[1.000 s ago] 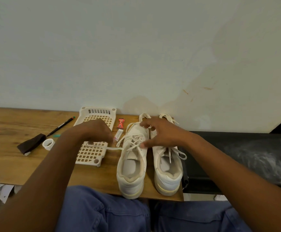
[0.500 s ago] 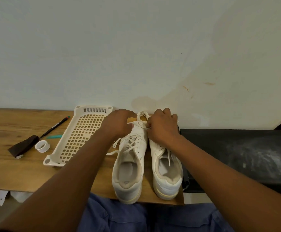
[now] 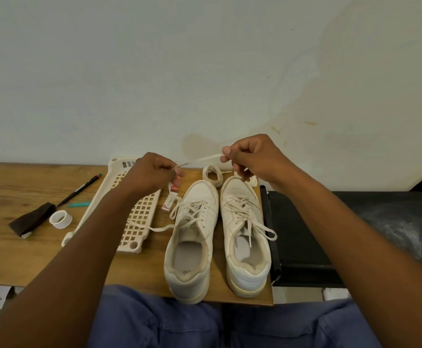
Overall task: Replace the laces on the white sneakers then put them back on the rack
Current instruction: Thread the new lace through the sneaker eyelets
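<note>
Two white sneakers stand side by side on the wooden table [image 3: 16,252], toes toward the wall: the left sneaker [image 3: 192,237] and the right sneaker [image 3: 245,232], both with loosened laces. A coiled spare lace [image 3: 212,176] lies just beyond the left toe. Above the toes, a loose white lace [image 3: 199,160] is stretched between my hands. My left hand [image 3: 152,174] pinches its left end. My right hand [image 3: 252,156] pinches its right end, with more lace bundled under the fingers.
A cream lattice rack [image 3: 129,212] lies flat left of the sneakers. A small pink tube [image 3: 171,202] lies between rack and left sneaker. Farther left are a black pen [image 3: 79,190], a teal cap [image 3: 79,204], a tape roll [image 3: 60,219] and a dark cloth [image 3: 32,219]. A black surface [image 3: 343,234] adjoins the table's right edge.
Both hands rose from the sneaker toes and moved apart, pulling a loose lace taut between them. The view shifted slightly.
</note>
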### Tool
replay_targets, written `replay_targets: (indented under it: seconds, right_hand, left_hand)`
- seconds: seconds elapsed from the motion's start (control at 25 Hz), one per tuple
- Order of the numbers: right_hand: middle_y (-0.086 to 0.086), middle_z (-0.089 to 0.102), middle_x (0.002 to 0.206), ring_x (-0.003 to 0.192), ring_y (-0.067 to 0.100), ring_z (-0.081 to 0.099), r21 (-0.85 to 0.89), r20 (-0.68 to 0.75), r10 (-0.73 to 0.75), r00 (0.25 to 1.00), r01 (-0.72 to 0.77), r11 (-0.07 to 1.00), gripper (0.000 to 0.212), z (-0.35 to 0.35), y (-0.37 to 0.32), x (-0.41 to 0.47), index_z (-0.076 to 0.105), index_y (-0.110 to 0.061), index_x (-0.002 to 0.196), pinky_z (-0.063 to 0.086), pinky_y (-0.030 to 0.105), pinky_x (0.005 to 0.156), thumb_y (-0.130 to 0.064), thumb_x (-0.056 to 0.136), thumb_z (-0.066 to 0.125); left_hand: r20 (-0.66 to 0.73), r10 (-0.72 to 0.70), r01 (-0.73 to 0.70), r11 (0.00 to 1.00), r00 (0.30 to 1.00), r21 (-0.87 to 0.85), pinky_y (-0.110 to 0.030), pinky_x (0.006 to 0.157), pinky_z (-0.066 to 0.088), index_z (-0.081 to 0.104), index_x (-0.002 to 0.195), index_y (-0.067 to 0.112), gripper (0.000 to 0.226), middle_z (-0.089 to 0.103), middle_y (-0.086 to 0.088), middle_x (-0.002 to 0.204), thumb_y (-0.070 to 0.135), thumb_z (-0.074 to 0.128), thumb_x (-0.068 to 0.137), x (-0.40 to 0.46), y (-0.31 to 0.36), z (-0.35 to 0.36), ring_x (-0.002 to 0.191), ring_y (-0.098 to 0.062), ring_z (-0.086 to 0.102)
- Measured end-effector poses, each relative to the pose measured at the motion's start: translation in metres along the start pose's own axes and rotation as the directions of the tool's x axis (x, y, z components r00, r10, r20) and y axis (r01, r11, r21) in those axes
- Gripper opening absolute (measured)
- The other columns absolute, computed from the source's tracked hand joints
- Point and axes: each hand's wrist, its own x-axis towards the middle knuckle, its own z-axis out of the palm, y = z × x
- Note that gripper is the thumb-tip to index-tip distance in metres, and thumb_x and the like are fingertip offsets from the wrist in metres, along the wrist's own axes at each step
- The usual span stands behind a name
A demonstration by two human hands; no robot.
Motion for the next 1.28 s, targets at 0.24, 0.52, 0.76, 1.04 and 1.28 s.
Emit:
replay_targets:
  seconds: [0.24, 0.52, 0.76, 1.04, 1.28]
  right_hand:
    - [0.014, 0.079, 0.089, 0.072, 0.018, 0.072, -0.081, 0.189, 0.122, 0.974, -0.108, 0.991, 0.032, 0.015, 0.004, -0.002, 0.068, -0.006, 0.119, 0.057, 0.028, 0.061, 0.010, 0.101, 0.048]
    - [0.015, 0.079, 0.082, 0.058, 0.022, 0.068, -0.117, 0.119, 0.124, 0.985, -0.110, 0.987, 0.027, 0.040, -0.003, -0.006, 0.042, -0.011, 0.117, 0.038, 0.022, 0.043, -0.013, 0.101, 0.064]
    - [0.011, 0.078, 0.075, 0.057, 0.020, 0.070, -0.131, 0.051, 0.164, 0.985, -0.157, 0.979, 0.023, 0.045, -0.006, -0.008, 0.056, -0.004, 0.110, 0.041, 0.026, 0.044, -0.018, 0.098, 0.070]
    - [0.006, 0.074, 0.070, 0.059, 0.021, 0.072, -0.709, 0.091, 0.275, 0.957, -0.132, 0.693, 0.026, 0.083, 0.002, -0.015, 0.065, -0.013, 0.079, 0.065, 0.038, 0.072, -0.035, 0.087, 0.076]
    - [0.010, 0.077, 0.074, 0.062, 0.027, 0.077, -0.530, 0.069, 0.510, 0.857, -0.402, 0.747, 0.029, 0.085, -0.008, -0.015, 0.068, -0.007, 0.093, 0.066, 0.043, 0.070, -0.028, 0.081, 0.084]
  left_hand:
    - [0.130, -0.094, 0.076, 0.987, 0.987, 0.141, -0.042, 0.079, 0.062, 0.074, 0.120, 0.029, 0.045, 0.070, 0.006, 0.113, 0.005, 0.074, 0.082, -0.001, -0.002, -0.002, 0.092, -0.020, 0.070]
    - [0.155, 0.222, -0.182, 0.955, 0.963, -0.236, -0.033, 0.079, 0.063, 0.079, 0.106, 0.012, 0.022, 0.079, -0.008, 0.085, 0.006, 0.080, 0.085, -0.010, 0.030, 0.019, 0.083, -0.025, 0.077]
    - [0.051, 0.167, -0.158, 0.977, 0.985, -0.145, -0.018, 0.059, 0.055, 0.081, 0.089, 0.013, 0.007, 0.076, -0.004, 0.070, 0.016, 0.085, 0.083, -0.012, 0.026, 0.010, 0.061, -0.013, 0.072]
    - [0.203, -0.023, 0.075, 0.965, 0.979, -0.250, -0.030, 0.071, 0.064, 0.076, 0.099, 0.000, 0.013, 0.078, -0.015, 0.083, 0.000, 0.078, 0.086, -0.015, 0.015, 0.004, 0.079, -0.025, 0.078]
    - [0.271, -0.060, 0.109, 0.979, 0.961, -0.171, -0.031, 0.069, 0.064, 0.077, 0.092, 0.000, 0.010, 0.077, -0.014, 0.076, 0.002, 0.081, 0.084, -0.015, 0.017, 0.010, 0.073, -0.023, 0.078]
